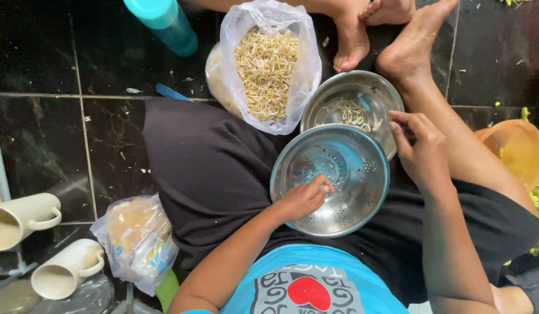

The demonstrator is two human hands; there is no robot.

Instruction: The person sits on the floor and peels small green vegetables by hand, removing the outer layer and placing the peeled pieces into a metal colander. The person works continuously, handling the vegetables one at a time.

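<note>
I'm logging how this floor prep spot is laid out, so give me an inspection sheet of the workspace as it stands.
Surface: dark tiled floor, scattered scraps.
Job's things: steel colander on the lap; steel bowl with a few sprouts behind it; open clear bag of bean sprouts.
Clutter: two cream mugs on their sides, wrapped packet, teal bottle, orange bowl.
Grippers: left hand inside the colander, fingers pinched; right hand at its rim.
Cables: nothing seen.
Surroundings: bare feet, green scraps at right.

Floor: dark marbled tiles point(43, 52) are gleaming, pale grout lines crossing.
Litter: small scraps are lying scattered over the tiles.
Light: soft glare is catching the floor at left.
</note>
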